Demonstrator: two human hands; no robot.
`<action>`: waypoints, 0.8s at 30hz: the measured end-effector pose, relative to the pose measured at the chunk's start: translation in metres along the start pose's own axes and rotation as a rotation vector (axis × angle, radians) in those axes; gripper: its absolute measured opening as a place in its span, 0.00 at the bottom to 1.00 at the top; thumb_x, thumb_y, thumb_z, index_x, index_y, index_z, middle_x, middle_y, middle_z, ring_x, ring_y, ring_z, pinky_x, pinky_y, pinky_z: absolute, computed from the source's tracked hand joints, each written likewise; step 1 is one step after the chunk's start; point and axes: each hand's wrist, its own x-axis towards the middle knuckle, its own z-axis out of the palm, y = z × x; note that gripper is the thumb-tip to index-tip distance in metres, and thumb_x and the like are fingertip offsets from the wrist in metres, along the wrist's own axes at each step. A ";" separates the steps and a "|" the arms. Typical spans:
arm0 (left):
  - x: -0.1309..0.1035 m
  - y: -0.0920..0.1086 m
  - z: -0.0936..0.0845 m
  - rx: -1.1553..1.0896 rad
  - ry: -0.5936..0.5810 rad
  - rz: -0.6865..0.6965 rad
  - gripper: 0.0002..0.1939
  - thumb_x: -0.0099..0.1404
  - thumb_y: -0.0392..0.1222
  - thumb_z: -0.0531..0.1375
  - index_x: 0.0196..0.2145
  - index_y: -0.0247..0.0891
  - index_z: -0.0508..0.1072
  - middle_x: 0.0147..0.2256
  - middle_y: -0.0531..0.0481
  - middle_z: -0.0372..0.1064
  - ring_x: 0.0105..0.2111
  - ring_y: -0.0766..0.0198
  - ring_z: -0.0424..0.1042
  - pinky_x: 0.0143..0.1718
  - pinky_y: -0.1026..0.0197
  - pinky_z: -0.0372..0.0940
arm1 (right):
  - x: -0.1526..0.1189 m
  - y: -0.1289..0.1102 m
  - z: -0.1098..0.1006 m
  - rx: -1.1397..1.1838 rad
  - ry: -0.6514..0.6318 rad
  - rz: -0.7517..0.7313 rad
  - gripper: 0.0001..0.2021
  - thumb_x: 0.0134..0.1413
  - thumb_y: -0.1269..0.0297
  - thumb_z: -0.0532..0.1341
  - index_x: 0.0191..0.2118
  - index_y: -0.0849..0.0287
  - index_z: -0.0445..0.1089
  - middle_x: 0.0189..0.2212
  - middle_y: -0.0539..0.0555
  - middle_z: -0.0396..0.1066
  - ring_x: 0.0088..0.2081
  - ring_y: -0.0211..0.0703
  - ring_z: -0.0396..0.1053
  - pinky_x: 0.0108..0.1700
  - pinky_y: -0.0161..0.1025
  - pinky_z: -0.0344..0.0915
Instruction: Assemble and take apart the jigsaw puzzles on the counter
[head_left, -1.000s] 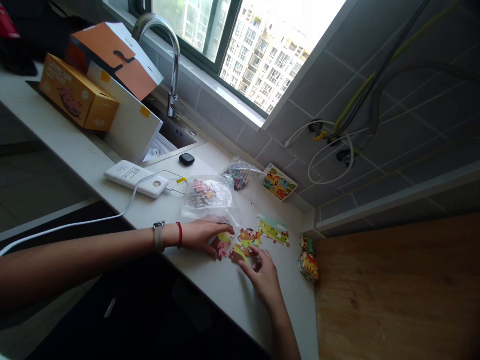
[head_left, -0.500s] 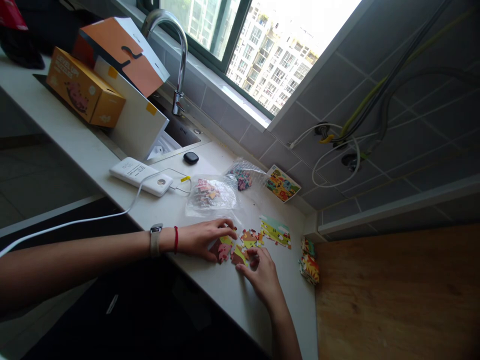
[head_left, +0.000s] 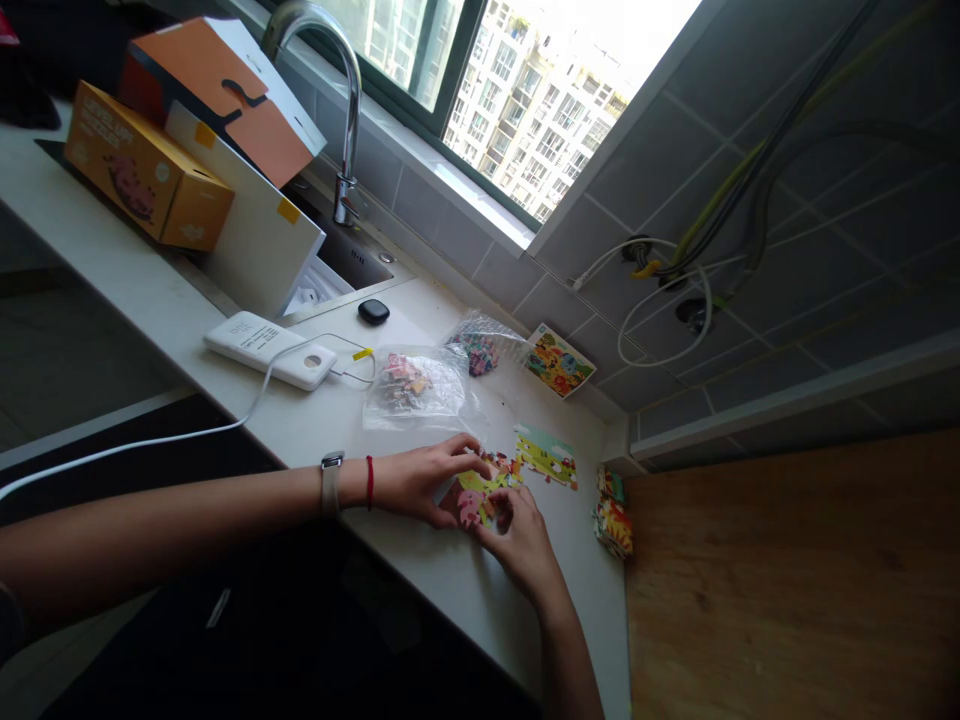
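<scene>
Pink and yellow puzzle pieces (head_left: 472, 502) lie on the white counter (head_left: 480, 600) between the person's hands. The left hand (head_left: 424, 482) spreads thumb and fingers wide at their edge; whether the curled right hand (head_left: 519, 535) pinches one cannot be told. Beyond lie a green puzzle section (head_left: 546, 457) and a clear bag (head_left: 416, 388).

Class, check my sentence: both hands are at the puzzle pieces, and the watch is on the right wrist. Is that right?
Not quite: the head view shows the watch on the left wrist. The left hand and right hand are indeed at the puzzle pieces.
</scene>
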 end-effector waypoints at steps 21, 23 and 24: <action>0.013 -0.018 0.036 0.086 0.032 -0.034 0.24 0.59 0.50 0.71 0.49 0.40 0.71 0.45 0.45 0.66 0.42 0.57 0.72 0.44 0.58 0.70 | 0.011 0.020 0.003 0.469 0.068 0.198 0.27 0.46 0.37 0.67 0.32 0.62 0.78 0.26 0.55 0.75 0.27 0.44 0.68 0.30 0.38 0.64; 0.012 -0.017 0.034 0.074 0.014 -0.002 0.30 0.56 0.49 0.73 0.53 0.41 0.69 0.49 0.43 0.66 0.47 0.53 0.72 0.49 0.54 0.70 | 0.017 0.020 0.007 0.490 0.137 0.197 0.27 0.43 0.38 0.68 0.29 0.62 0.77 0.24 0.54 0.74 0.27 0.43 0.67 0.30 0.38 0.63; 0.012 -0.016 0.034 0.067 0.007 0.019 0.34 0.55 0.49 0.74 0.55 0.41 0.68 0.51 0.41 0.65 0.50 0.50 0.72 0.51 0.53 0.70 | 0.019 0.020 0.008 0.499 0.168 0.194 0.26 0.43 0.38 0.68 0.28 0.62 0.77 0.23 0.54 0.73 0.27 0.42 0.66 0.30 0.37 0.62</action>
